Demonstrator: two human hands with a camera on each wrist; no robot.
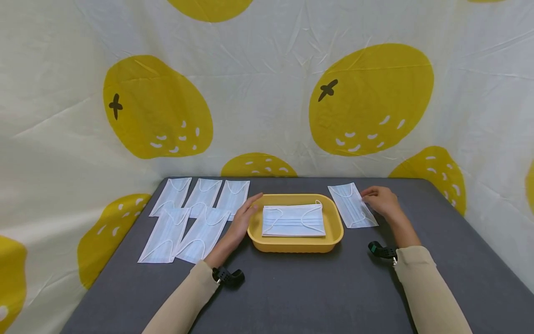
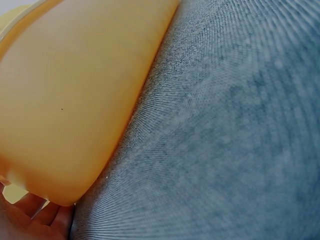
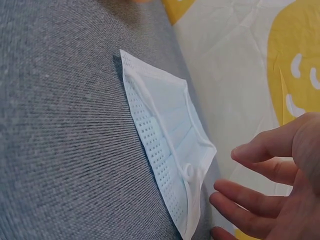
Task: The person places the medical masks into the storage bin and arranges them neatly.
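- While five pale blue pleated paper face masks [image 1: 189, 218] are lying in two overlapping rows on the left of the dark grey fabric-covered table [image 1: 292, 287], their thin ear loops are lying loose; a passing sleeve could be catching one and dragging the rows askew.
- Just right of them, the left hand [image 1: 242, 222] is resting with straight, relaxed fingers against the left end of the shallow yellow oval plastic tray [image 1: 333, 232], holding nothing. The left wrist view is showing the tray wall bearing on the cloth with fingertips [image 2: 30, 217] under its corner. Because the hand is only pressing and not gripping, a harder push could be sliding or tipping the light tray.
- Inside the tray, one folded blue face mask [image 1: 294, 221] is lying flat; a jolt to the tray could be shifting it or flicking a loop over the rim.
- To the right of the tray, a single blue mask [image 1: 352, 205] is lying flat on the table, and the right hand [image 1: 380, 200] is hovering at its right edge with fingers [image 3: 260, 150] spread and loose, grasping nothing. Being thin and flat, the mask could be sliding away or creasing under a fingertip rather than lifting.
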